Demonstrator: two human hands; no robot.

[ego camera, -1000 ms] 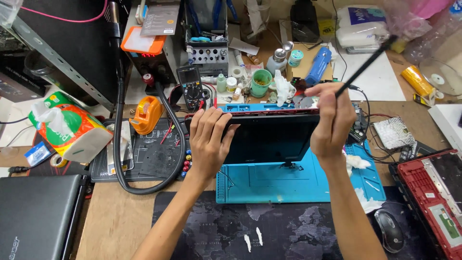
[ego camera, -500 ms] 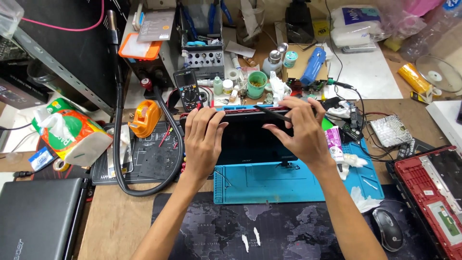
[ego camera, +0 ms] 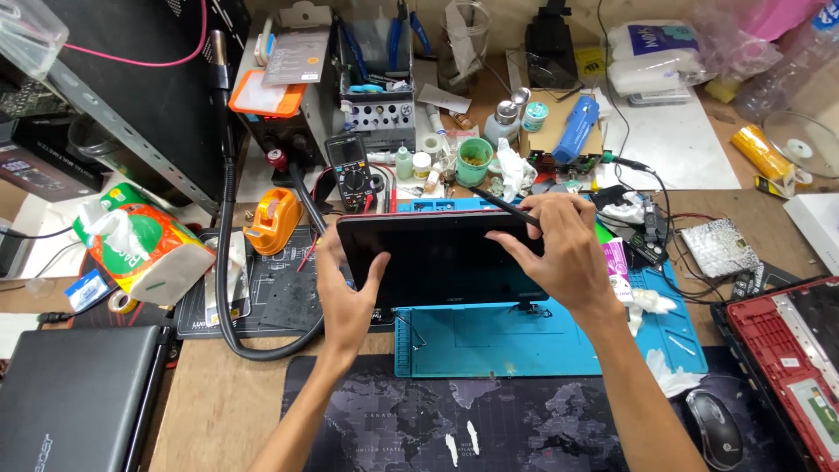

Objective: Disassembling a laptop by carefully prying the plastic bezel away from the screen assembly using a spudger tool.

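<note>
A black laptop screen panel (ego camera: 437, 258) stands tilted over a blue work mat (ego camera: 542, 336) in the middle of the bench. My left hand (ego camera: 345, 284) grips the panel's left edge, thumb on the glass. My right hand (ego camera: 555, 253) rests on the panel's right side and holds a thin black stick tool (ego camera: 502, 208), whose tip points toward the panel's upper edge.
A multimeter (ego camera: 352, 179), an orange tape dispenser (ego camera: 273, 218) and small bottles crowd the back. A tissue pack (ego camera: 144, 249) and a closed dark laptop (ego camera: 74, 398) lie left. A red laptop base (ego camera: 791, 367) and a mouse (ego camera: 715, 428) sit right. A dark map-print mat (ego camera: 489, 419) covers the front.
My right hand came down from holding the stick tool raised high at the right and now lies on the panel's right side, tool low along the top edge. The left hand stays put.
</note>
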